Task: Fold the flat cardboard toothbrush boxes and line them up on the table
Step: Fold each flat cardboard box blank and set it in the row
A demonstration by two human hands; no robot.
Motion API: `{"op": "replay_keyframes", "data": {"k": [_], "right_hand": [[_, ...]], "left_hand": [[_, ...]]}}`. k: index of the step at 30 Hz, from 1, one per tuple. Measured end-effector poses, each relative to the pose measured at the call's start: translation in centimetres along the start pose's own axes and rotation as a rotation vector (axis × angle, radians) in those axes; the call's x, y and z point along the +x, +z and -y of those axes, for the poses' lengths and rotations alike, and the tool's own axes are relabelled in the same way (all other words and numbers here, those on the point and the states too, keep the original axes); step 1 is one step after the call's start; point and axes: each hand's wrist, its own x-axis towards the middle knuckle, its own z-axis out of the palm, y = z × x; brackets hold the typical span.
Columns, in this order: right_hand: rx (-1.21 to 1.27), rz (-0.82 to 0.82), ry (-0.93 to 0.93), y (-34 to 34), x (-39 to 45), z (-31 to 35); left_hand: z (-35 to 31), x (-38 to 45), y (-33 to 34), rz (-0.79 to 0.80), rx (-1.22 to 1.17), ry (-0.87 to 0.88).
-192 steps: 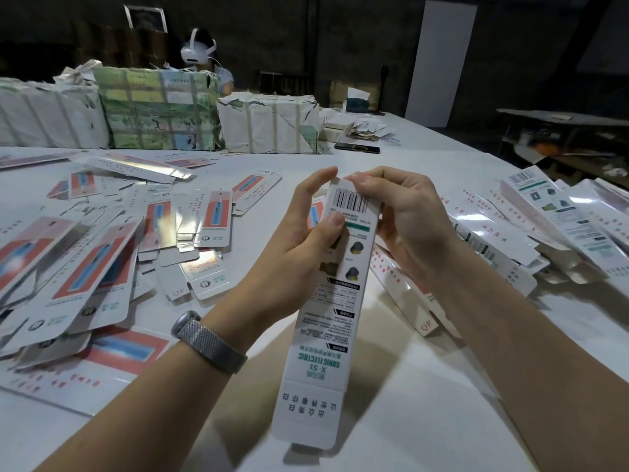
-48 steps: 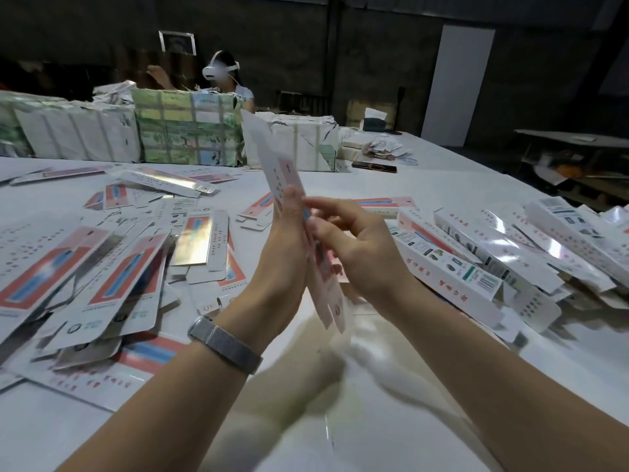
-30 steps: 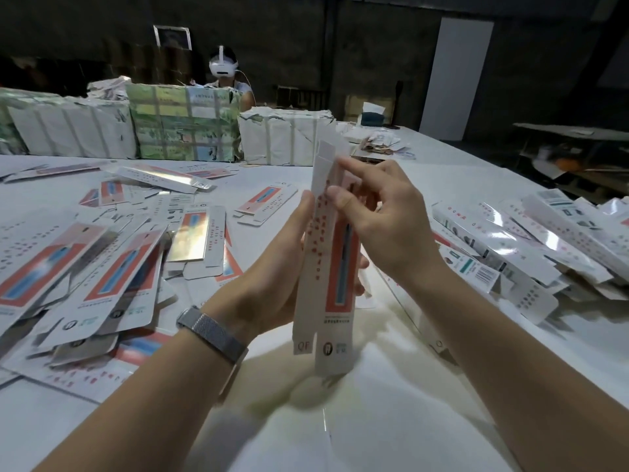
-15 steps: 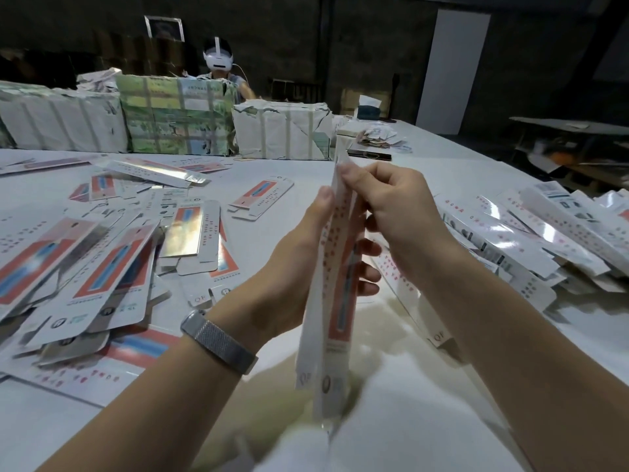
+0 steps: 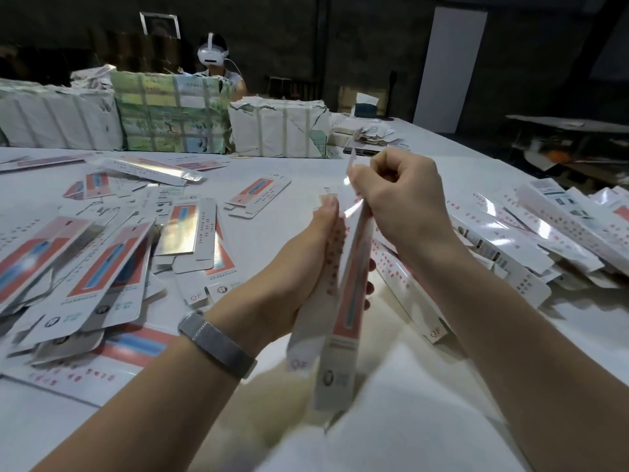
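The toothbrush box stands nearly upright above the desk, between the loose flat boxes on its left and the folded boxes on its right. The left hand grips its lower half with the fingers wrapped round it, while the right hand has its fingers curled tight on the top end flap. To do this well, I judge the left should hold the body square while the right tucks the flap straight in, without crushing the walls.
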Motion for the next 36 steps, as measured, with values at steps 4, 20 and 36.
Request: {"op": "replay_keyframes", "data": {"k": [4,20,36], "right_hand": [[-0.012,-0.01,-0.053,0.1,-0.1,0.1],[0.538,0.413,0.25,1.2,-1.4,-0.4],[0.377,0.365,0.019,1.9,-2.4,0.2]], "left_hand": [[0.5,0.3,0.8,-0.077,0.044,0.066],[0.0,0.2,-1.4,0.068,-0.358,0.173],[0.9,1.9,-2.1,-0.256,-0.001,0.647]]}}
